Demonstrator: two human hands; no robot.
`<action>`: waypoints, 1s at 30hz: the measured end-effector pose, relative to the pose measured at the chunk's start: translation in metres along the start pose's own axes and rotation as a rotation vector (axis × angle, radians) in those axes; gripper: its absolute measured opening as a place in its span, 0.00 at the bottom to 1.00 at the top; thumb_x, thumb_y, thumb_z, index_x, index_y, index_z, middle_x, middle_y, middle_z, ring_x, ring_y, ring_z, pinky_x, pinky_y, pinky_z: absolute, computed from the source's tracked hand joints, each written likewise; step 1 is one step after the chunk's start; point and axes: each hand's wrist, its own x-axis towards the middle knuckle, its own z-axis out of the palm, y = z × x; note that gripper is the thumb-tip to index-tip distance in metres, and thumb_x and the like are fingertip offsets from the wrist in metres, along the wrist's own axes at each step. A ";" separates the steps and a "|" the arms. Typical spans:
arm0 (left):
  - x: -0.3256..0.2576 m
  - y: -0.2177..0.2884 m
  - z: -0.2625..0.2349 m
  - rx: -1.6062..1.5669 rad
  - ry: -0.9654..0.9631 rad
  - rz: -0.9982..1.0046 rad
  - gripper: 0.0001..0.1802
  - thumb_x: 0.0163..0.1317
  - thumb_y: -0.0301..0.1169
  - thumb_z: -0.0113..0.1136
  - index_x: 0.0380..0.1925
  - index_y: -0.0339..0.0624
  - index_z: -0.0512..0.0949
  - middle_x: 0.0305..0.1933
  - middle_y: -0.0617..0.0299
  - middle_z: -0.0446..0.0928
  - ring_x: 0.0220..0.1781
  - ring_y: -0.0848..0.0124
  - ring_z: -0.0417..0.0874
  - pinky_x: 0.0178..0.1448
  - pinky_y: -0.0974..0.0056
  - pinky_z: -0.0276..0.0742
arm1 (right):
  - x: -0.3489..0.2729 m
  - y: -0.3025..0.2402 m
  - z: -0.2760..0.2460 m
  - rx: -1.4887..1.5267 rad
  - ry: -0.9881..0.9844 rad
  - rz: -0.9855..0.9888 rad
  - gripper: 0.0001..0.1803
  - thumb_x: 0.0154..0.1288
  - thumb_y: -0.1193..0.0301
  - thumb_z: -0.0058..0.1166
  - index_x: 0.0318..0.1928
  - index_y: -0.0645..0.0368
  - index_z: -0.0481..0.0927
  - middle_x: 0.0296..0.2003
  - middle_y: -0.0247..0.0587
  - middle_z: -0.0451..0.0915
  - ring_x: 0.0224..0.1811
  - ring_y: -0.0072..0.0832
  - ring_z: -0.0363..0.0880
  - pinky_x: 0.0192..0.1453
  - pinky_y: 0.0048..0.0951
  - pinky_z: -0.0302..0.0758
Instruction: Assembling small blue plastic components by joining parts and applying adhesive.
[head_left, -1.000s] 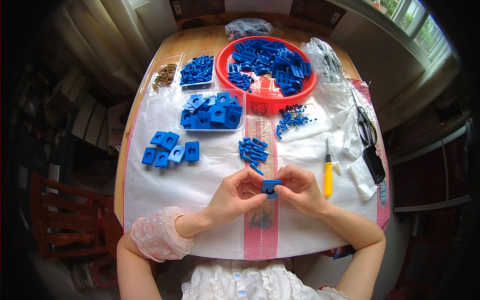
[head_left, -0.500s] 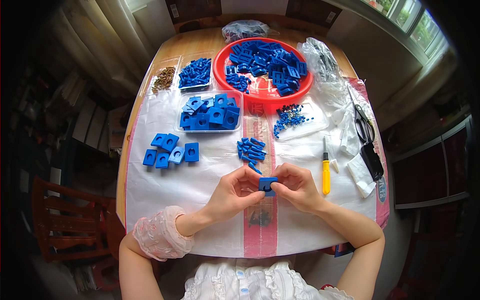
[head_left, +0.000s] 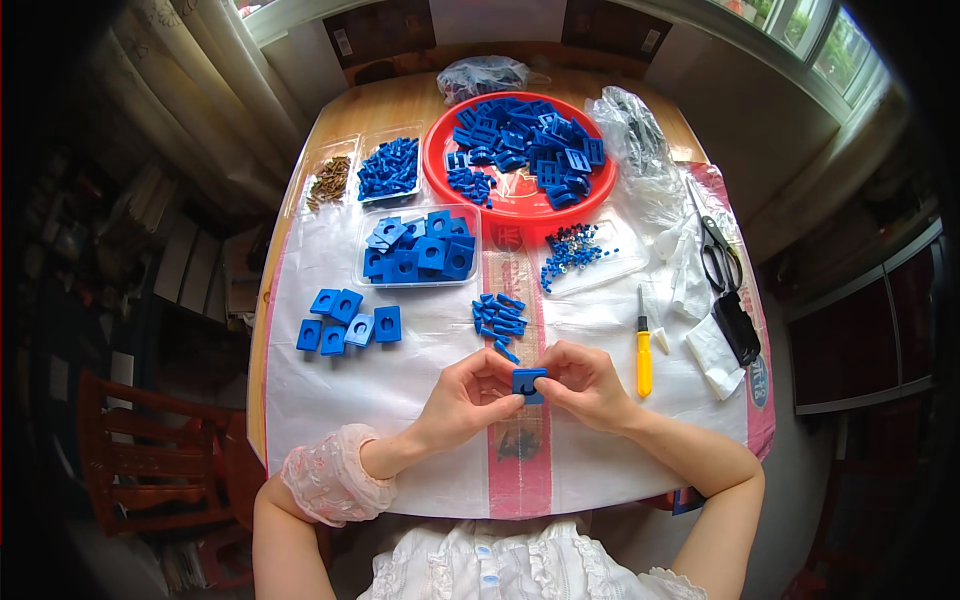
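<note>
Between my two hands is a small blue square plastic piece (head_left: 528, 384) with a round hole in it. My left hand (head_left: 462, 402) pinches its left side with thumb and fingers. My right hand (head_left: 585, 388) grips the right side, its thumb lying across the front. Just beyond my fingertips is a small heap of slim blue plastic parts (head_left: 500, 318). To the left, several blue square plates with holes (head_left: 345, 305) lie on the white sheet (head_left: 370, 400). Whether a smaller part sits inside the held piece is hidden by my fingers.
A red basin (head_left: 520, 207) with blue parts stands at the back. Nearby are a clear box (head_left: 420, 284) of blue plates, trays of slim blue parts (head_left: 388, 168) and brown screws (head_left: 329, 182), and tiny parts (head_left: 572, 250). A yellow-handled screwdriver (head_left: 644, 365) and black scissors (head_left: 718, 255) lie right.
The whole view has shifted slightly, so the table's things appear lower. Both hands keep their hold on the blue piece, which stays in nearly the same place.
</note>
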 end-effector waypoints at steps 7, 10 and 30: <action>0.000 -0.002 0.000 -0.001 -0.002 0.001 0.15 0.60 0.18 0.64 0.45 0.36 0.73 0.44 0.63 0.76 0.47 0.76 0.81 0.54 0.68 0.81 | -0.002 0.004 -0.002 0.009 0.002 0.006 0.07 0.65 0.79 0.57 0.43 0.67 0.78 0.35 0.35 0.81 0.37 0.15 0.77 0.41 0.20 0.76; 0.001 -0.001 0.001 -0.017 0.001 -0.026 0.14 0.61 0.19 0.64 0.46 0.35 0.73 0.44 0.62 0.77 0.47 0.75 0.81 0.54 0.68 0.81 | -0.003 0.003 -0.002 0.011 0.016 0.005 0.06 0.64 0.79 0.57 0.42 0.67 0.78 0.34 0.34 0.81 0.37 0.15 0.77 0.41 0.20 0.76; 0.000 0.000 -0.001 -0.045 0.035 -0.099 0.07 0.68 0.28 0.59 0.43 0.39 0.74 0.41 0.69 0.77 0.42 0.82 0.80 0.46 0.74 0.82 | -0.003 0.002 0.001 0.039 0.021 0.052 0.04 0.63 0.81 0.56 0.39 0.69 0.78 0.32 0.34 0.80 0.35 0.14 0.76 0.38 0.19 0.75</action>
